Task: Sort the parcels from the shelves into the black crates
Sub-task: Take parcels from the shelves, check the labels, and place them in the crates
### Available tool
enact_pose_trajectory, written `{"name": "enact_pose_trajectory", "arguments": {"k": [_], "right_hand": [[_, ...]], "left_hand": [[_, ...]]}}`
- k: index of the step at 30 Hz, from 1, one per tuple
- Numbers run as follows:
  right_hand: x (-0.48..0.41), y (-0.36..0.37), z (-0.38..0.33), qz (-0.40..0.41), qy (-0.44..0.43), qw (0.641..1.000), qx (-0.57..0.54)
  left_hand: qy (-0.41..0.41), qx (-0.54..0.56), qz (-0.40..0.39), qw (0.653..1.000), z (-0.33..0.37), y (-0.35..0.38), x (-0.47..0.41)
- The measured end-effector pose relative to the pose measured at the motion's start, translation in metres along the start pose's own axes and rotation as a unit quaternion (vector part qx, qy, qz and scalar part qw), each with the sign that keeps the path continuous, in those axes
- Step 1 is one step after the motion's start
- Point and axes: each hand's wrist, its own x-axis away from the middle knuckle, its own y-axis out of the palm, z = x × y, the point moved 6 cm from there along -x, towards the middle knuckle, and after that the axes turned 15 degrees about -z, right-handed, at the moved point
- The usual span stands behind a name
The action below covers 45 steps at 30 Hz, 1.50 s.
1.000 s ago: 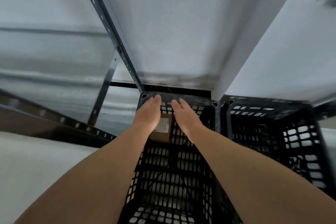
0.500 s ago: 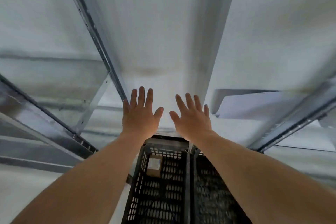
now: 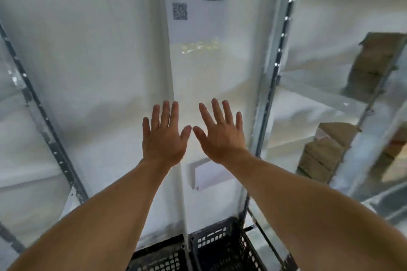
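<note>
Pale, blurred shelving panels fill the view, with a printed sheet (image 3: 198, 0) bearing QR codes stuck high on the middle post. Stacked brown parcels (image 3: 372, 61) sit on a shelf at the far right, with a lower stack (image 3: 321, 156) on the level beneath, both well apart from the hands. Only the far rims of the two black crates (image 3: 218, 242) show at the bottom edge, side by side. Their insides are out of view, so the small brown box that lay in the left one a second ago cannot be seen now.

In front of the middle post the left hand (image 3: 164, 141) and the right hand (image 3: 222, 138) are raised with their backs to the camera. Their fingers are straight and spread, the thumbs nearly meet, and they hold nothing. A second ago both hands were down in the left crate, either side of that box. They have since let go and lifted, and the view has swung up to the shelves. I judge that one parcel is delivered and the next pick is beginning, probably toward the stacks beyond the perforated metal upright (image 3: 275, 68).
</note>
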Motion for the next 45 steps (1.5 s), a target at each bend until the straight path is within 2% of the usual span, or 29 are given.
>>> {"name": "enact_pose_trajectory", "arguments": {"k": [7, 12, 18, 23, 28, 35, 41, 45], "right_hand": [[0.106, -0.1, 0.085, 0.076, 0.146, 0.986, 0.038], [0.191, -0.154, 0.151, 0.125, 0.244, 0.96, 0.062], [0.278, -0.19, 0.219, 0.144, 0.323, 0.932, 0.073], [0.322, -0.208, 0.285, 0.158, 0.363, 0.915, 0.082], [0.343, -0.227, 0.366, 0.163, 0.37, 0.91, 0.097], [0.351, -0.252, 0.482, 0.155, 0.349, 0.917, 0.116], [0.33, -0.254, 0.556, 0.133, 0.325, 0.933, 0.075], [0.293, -0.252, 0.598, 0.142, 0.29, 0.946, 0.016]], "left_hand": [[0.169, 0.026, 0.019, 0.985, 0.125, -0.053, 0.03], [0.275, 0.07, 0.036, 0.958, 0.228, -0.085, 0.061], [0.37, 0.11, 0.025, 0.922, 0.337, -0.103, 0.105], [0.414, 0.132, 0.038, 0.9, 0.423, -0.108, 0.124], [0.411, 0.136, 0.056, 0.9, 0.503, -0.11, 0.119], [0.361, 0.155, 0.085, 0.916, 0.595, -0.115, 0.089], [0.282, 0.193, 0.045, 0.939, 0.643, -0.106, 0.047], [0.169, 0.308, -0.018, 0.936, 0.657, -0.096, 0.003]]}}
